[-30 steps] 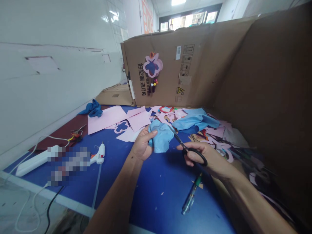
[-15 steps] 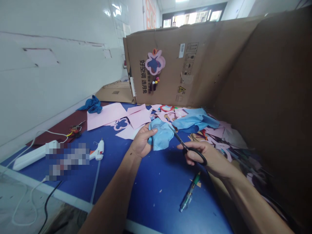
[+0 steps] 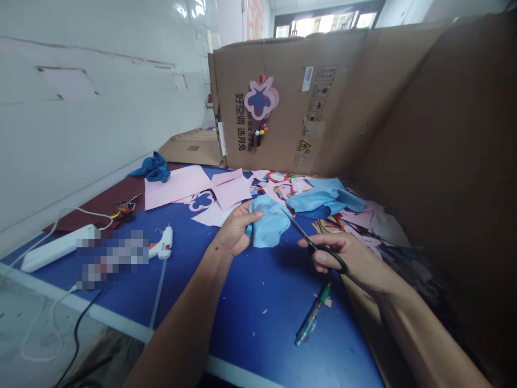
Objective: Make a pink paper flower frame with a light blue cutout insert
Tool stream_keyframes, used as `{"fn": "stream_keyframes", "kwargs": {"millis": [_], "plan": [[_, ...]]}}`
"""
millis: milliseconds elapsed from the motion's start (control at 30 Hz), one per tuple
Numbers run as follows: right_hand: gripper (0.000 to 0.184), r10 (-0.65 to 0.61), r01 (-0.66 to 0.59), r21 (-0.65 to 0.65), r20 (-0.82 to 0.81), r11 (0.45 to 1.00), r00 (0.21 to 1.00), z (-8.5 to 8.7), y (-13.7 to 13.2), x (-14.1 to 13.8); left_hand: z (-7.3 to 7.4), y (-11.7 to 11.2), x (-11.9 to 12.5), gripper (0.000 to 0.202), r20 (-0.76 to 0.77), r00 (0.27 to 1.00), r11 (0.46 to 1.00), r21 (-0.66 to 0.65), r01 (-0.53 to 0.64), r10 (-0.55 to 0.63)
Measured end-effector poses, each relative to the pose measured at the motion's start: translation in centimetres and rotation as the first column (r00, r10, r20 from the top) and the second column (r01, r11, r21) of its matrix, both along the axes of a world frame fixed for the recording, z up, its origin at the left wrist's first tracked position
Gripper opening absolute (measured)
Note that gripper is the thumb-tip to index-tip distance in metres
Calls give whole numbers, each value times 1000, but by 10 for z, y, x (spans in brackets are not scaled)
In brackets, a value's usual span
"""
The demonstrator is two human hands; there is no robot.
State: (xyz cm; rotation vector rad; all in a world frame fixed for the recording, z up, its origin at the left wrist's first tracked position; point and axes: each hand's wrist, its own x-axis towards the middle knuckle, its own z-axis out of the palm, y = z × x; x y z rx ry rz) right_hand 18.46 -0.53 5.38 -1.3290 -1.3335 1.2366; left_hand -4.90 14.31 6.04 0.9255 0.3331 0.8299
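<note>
My left hand (image 3: 237,229) pinches a piece of light blue cloth (image 3: 271,226) by its left side, thumb on top, above the blue table. In my right hand (image 3: 331,252) is a pair of black scissors (image 3: 304,234), with fingers and thumb through the handles. The blades point up and left, their tips at the cloth's right edge; whether they touch it I cannot tell. Behind the scissors lies a larger light blue cloth (image 3: 327,197). A green and clear pen (image 3: 313,315) rests on the table below my right hand.
Pink paper sheets (image 3: 177,186) and cut scraps (image 3: 359,218) spread over the back and right. At left are a glue gun (image 3: 163,243), a white power strip (image 3: 60,248) with cords, and a dark blue cloth (image 3: 155,168). A cardboard wall (image 3: 278,151) bearing a pink flower cutout (image 3: 271,97) stands behind.
The view has shifted slightly. My right hand and the scissors sit marginally farther right. My left hand keeps its hold on the cloth.
</note>
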Motion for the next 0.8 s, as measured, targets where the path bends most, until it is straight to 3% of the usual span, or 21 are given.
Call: {"fn": "stream_keyframes", "kwargs": {"millis": [500,800], "plan": [[55,-5,5,-54,6,999,1000,0,-3,3,-2,2,-2,36,-54,999,1000,15,3,-2],[61,-25,31,-98,61,995,998,9,-5,1,-4,3,-4,34,-89,996,999,30,18,-15]]}}
